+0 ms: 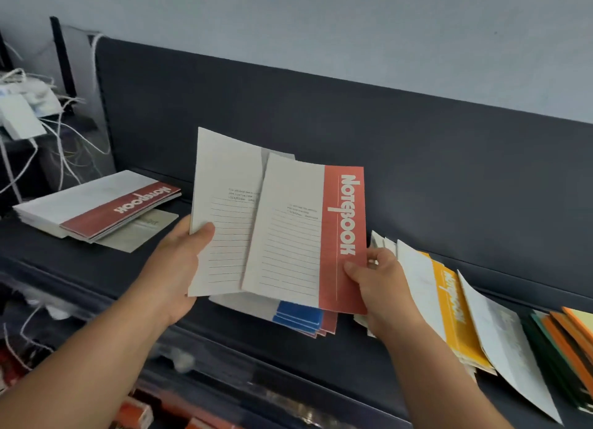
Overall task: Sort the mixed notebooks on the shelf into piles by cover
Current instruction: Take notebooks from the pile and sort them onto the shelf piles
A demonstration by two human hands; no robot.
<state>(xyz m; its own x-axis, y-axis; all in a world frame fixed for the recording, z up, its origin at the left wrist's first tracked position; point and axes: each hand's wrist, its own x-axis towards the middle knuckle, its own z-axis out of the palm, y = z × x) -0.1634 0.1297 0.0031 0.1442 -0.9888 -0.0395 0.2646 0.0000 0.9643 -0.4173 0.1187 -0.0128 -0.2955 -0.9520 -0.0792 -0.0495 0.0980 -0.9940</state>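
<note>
Pinching the red notebook [343, 236] at its lower right corner with the right hand [382, 284], thumb on the red stripe, fingers curled behind. Held upright and slightly tilted, cover toward the camera, with the word "Notebook" running along the stripe.

Gripping a second notebook [221, 220] with the left hand [175, 268], thumb pressed on the lined cover, fingers hidden behind. Overlapped on its right side by the red notebook, so no telling its stripe colour.

Both lifted clear of the shelf [321, 364], in front of its dark back panel [417, 140].

Directly under the red notebook, lying flat: a small stack [298, 316] with blue covers on top and reddish edges beneath.

Well to the left of the red notebook: a flat pile [106, 207] topped by another red cover, with a pale greenish book [144, 229] poking out from under it.

Just right of the red notebook, behind the right hand: white-backed books leaning on one another, among them a yellow notebook [449, 306]. Farther right again, green and orange covers [561, 348].

Far to the left of it, tangled white string [64, 124].
</note>
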